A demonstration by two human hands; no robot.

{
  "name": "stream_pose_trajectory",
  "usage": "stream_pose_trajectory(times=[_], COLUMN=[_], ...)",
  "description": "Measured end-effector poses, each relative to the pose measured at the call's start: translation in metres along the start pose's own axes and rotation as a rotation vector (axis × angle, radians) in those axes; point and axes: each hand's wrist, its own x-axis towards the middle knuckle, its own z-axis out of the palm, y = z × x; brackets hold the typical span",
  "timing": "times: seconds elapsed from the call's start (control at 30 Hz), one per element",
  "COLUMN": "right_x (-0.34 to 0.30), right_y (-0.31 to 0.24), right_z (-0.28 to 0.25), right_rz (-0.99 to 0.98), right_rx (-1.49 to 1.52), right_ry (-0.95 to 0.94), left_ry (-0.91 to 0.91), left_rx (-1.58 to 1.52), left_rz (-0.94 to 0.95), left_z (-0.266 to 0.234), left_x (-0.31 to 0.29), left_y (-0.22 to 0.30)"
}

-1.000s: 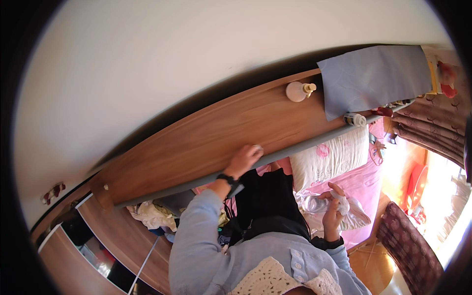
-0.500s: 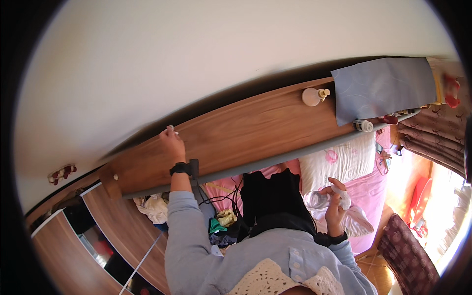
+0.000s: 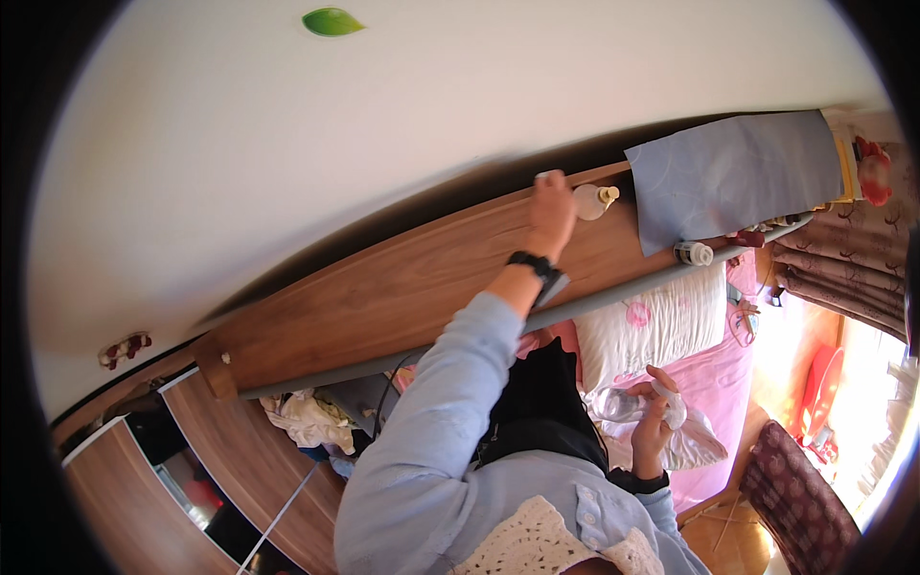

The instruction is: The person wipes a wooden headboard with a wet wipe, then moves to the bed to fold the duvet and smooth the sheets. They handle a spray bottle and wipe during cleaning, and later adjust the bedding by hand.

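My left hand (image 3: 550, 218) is over the far edge of a long wooden shelf (image 3: 402, 297), its fingers closed. A small white piece (image 3: 546, 175), perhaps tissue or cotton, shows at the fingertips. Just right of this hand stands a pale pump bottle (image 3: 590, 201) with a cream-coloured top. Lower right, my right hand (image 3: 653, 431) is closed around a clear and white object (image 3: 674, 408) that looks like a small container; its exact kind cannot be made out. That hand is above the pink bed.
A grey-blue sheet (image 3: 738, 182) covers the shelf's right end, with a white-capped jar (image 3: 694, 253) by its near corner. A grey rail (image 3: 613, 297) runs along the shelf's front. Below are a white pillow (image 3: 652, 326) and piled clothes (image 3: 305, 420). Wooden sliding doors (image 3: 144, 498) stand left.
My left hand has swept right along the shelf, from its left part to beside the pump bottle. My right hand keeps its hold, nearly still. The view has shifted slightly.
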Motion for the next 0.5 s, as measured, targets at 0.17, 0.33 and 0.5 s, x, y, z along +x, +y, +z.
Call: stream_pose_trajectory(times=[0.17,0.33,0.5], right_x=[0.005,0.007,-0.003], right_y=[-0.008,-0.018,-0.029], right_z=[-0.005,0.015,0.051], right_rz=[-0.044,-0.010,-0.029], right_rx=[-0.041,-0.013,-0.011], right_ry=[0.020,-0.049,-0.166], left_ry=[0.124,0.199,0.351], left_rx=[0.159,0.093,-0.097], left_rz=[0.060,0.121,-0.295], left_z=[0.004,-0.077,-0.202], left_x=[0.002,-0.068,-0.175], left_y=[0.011,-0.104,-0.261])
